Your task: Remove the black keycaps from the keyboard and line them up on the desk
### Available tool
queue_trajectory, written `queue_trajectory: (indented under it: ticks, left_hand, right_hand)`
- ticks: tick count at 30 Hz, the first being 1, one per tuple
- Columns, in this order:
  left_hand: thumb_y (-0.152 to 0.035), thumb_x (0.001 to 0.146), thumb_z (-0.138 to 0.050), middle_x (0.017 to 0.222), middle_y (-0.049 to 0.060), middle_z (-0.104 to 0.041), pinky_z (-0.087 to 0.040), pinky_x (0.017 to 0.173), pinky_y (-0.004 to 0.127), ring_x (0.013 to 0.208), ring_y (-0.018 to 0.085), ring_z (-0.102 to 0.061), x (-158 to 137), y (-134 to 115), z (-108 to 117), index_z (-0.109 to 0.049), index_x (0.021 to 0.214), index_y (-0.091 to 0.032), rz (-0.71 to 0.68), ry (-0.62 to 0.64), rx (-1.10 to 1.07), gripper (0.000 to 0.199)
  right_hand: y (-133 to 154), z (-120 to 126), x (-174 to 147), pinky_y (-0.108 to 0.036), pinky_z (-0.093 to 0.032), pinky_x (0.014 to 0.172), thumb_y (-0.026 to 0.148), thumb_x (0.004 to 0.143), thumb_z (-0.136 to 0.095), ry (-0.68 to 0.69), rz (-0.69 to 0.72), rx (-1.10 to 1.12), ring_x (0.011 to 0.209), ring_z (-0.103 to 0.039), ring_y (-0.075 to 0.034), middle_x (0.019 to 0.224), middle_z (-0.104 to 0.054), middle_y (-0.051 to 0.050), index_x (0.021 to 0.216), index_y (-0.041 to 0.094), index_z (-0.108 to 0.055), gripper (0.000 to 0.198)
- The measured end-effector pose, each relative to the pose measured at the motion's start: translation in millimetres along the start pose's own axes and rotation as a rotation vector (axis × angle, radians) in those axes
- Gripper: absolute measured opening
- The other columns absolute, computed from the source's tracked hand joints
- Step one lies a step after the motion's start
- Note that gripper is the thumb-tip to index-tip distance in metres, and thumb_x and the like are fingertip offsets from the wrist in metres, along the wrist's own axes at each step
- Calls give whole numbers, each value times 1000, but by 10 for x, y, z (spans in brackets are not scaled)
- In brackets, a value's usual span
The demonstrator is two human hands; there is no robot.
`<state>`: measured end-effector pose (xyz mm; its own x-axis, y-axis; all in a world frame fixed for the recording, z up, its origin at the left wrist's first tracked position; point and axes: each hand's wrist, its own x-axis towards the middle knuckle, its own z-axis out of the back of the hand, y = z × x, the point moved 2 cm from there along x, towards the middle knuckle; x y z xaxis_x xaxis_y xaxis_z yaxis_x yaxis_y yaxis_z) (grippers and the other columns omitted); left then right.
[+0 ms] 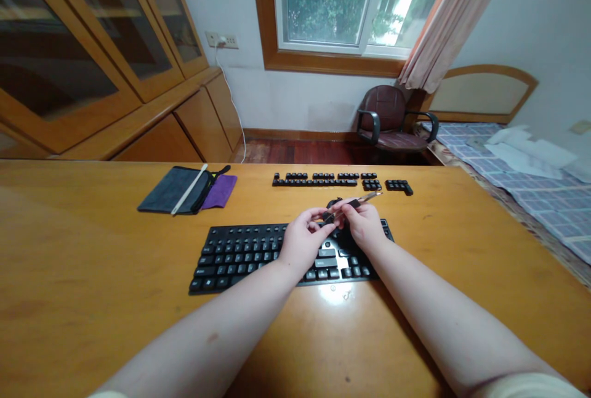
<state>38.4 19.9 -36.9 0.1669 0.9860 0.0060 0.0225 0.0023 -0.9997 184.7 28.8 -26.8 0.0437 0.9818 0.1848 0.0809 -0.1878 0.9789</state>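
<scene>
Above the right part of a black keyboard, my two hands meet. The fingers of my left hand pinch a small black keycap. My right hand is closed on a slim tool with a dark middle and thin metallic end pointing up to the right; its exact kind is unclear. Keycaps are off the keyboard's top row and part of its right side, where my hands hide some of it. Loose black keycaps lie in rows beyond the keyboard.
At the left lie a grey cloth, a white stick-like tool across it, and a purple cloth. The wooden desk ends beyond the loose keycaps. An office chair and a bed stand past the desk.
</scene>
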Motion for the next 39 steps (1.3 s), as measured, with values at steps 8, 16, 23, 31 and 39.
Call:
queue_trajectory:
  ticks: [8, 16, 23, 31, 39]
  left_hand:
    - [-36, 66, -72, 50, -6, -46, -33, 48, 21, 47, 8, -40, -21, -37, 14, -69, 100, -16, 28, 11, 99, 40]
    - [-38, 65, -72, 52, -6, -46, -33, 50, 21, 48, 8, -39, -25, -57, 21, -69, 101, -16, 45, 28, 157, 42]
    - [-41, 67, -70, 51, -7, -38, -27, 48, 21, 47, 8, -33, -18, -38, 32, -70, 101, -17, 22, 38, 218, 43]
    - [-45, 68, -68, 51, -7, -34, -22, 46, 21, 47, 7, -30, -20, -10, 27, -70, 100, -15, 6, 96, 273, 43]
    - [-40, 70, -64, 52, -7, -40, -26, 48, 20, 48, 7, -34, -32, -71, 16, -70, 97, -14, 23, 103, 282, 38]
  right_hand:
    - [25, 0, 0, -26, -44, 44, 51, 70, -64, 27, -11, 5, 45, -53, -12, 64, -64, -3, 71, 17, -64, 34]
    - [-5, 23, 12, -24, -42, 43, 44, 71, -66, 75, -2, 25, 44, -53, -11, 60, -64, -2, 71, 17, -68, 28]
    - [-49, 43, 1, -22, -40, 43, 36, 73, -66, 115, 20, 74, 44, -52, -10, 55, -61, 0, 74, 17, -69, 20]
    - [1, 24, -5, -23, -43, 46, 37, 72, -68, 118, 29, 85, 43, -51, -9, 57, -63, -1, 72, 17, -70, 20]
    - [-14, 28, -4, -24, -44, 45, 42, 68, -71, 110, -24, 128, 44, -53, -10, 65, -67, -3, 72, 17, -70, 25]
